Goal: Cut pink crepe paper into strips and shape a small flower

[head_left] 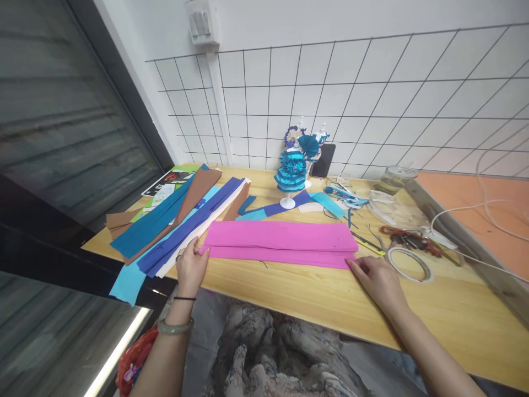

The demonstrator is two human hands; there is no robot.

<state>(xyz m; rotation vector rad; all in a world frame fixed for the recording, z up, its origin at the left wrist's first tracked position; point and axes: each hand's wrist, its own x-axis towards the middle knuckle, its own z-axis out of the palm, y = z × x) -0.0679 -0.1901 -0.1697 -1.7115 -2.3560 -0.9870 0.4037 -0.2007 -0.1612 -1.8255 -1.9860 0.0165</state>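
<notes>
As I looked down through the head camera, a jade-green bangle (176,327) circled the left wrist closest to me. Just beyond it, the left hand (192,267) sat at the left end of a folded pink paper sheet (281,242), thumb touching its corner and fingers curled. I could not tell whether it pinched the paper or only rested there. The right hand (378,278) lay open and flat, its fingertips pressing the sheet's right near corner.

The sheet lay on the wooden table (314,300) with its long axis running left to right between the two hands, one hand at each end, neither nearer than the other. A roll of clear tape (409,263) lay just beside the right hand. Long blue and brown paper strips (177,220) fanned out beyond the left hand.

Farther back stood a small figure in a ruffled blue paper dress (290,173), with a dark phone (323,160) leaning behind it against a wall with a wire grid (372,99). A green printed booklet (167,182) lay at the far left; its writing was too small to read.
</notes>
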